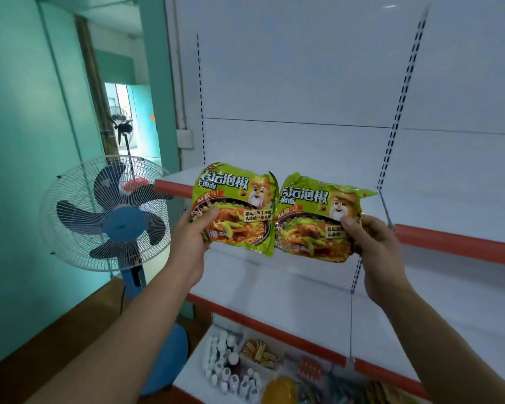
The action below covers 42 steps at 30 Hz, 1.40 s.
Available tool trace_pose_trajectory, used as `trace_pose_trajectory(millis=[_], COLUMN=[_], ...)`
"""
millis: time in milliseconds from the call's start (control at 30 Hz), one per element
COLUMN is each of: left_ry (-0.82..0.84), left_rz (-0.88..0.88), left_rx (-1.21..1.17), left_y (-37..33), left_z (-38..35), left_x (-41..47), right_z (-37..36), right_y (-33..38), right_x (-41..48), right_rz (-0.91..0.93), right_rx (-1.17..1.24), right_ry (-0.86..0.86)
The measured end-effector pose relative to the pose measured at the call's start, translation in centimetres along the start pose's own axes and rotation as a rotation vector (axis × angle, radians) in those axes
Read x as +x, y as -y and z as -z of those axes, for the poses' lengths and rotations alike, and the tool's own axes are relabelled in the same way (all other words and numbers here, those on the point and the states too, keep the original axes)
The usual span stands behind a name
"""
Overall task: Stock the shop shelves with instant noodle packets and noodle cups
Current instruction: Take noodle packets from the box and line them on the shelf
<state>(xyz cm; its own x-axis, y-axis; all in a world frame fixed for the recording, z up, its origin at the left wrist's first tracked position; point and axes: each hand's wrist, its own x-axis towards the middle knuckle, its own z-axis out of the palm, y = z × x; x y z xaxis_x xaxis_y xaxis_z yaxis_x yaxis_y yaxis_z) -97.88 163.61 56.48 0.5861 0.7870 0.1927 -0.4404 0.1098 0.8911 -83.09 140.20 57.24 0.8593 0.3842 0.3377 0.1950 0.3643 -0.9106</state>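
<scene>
— What are the hands holding?
— The left hand [191,243] is gripping one green noodle packet [233,208], the right hand [375,246] another packet [315,220], both held before the upper shelf [449,205].
— And below?
— The bottom shelf [193,363] is holding white bottles [225,365] and snacks [260,352].

Your left hand [191,243] and right hand [378,252] each grip a green plastic noodle packet [235,209], [315,220] before the white shelf's red front edge [449,239].
</scene>
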Motion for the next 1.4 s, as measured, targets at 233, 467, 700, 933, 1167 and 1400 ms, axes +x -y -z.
trace_pose_trajectory(millis=[233, 467, 700, 933, 1167, 1400], left_ry=[0.093, 0.169, 0.147, 0.042, 0.005, 0.041], left_rz=[0.039, 0.133, 0.217, 0.314, 0.361, 0.330], left_rx=[-0.024, 0.030, 0.069, 0.103, 0.239, 0.443], left_y=[-1.3, -0.7, 0.1, 1.1, 2.3, 3.6], left_z=[2.1, 3.9, 4.3, 4.8, 4.3, 3.7], left_x=[15.1, 27.8, 36.4, 41.8, 45.1, 47.5], right_z=[-9.1, -16.5, -20.5, -22.0, -22.1, -21.3], right_y=[-1.6, -5.0, -8.1, -9.6, -11.5, -12.8], right_x=[8.7, 16.3, 21.6, 26.5, 32.2, 35.2], right_rz=[0.024, -0.007, -0.102, -0.191, -0.290, -0.430], right_rx=[-0.043, -0.147, -0.147, -0.168, -0.245, -0.268], right_ry=[-0.121, -0.248, -0.334, -0.329, -0.284, -0.276])
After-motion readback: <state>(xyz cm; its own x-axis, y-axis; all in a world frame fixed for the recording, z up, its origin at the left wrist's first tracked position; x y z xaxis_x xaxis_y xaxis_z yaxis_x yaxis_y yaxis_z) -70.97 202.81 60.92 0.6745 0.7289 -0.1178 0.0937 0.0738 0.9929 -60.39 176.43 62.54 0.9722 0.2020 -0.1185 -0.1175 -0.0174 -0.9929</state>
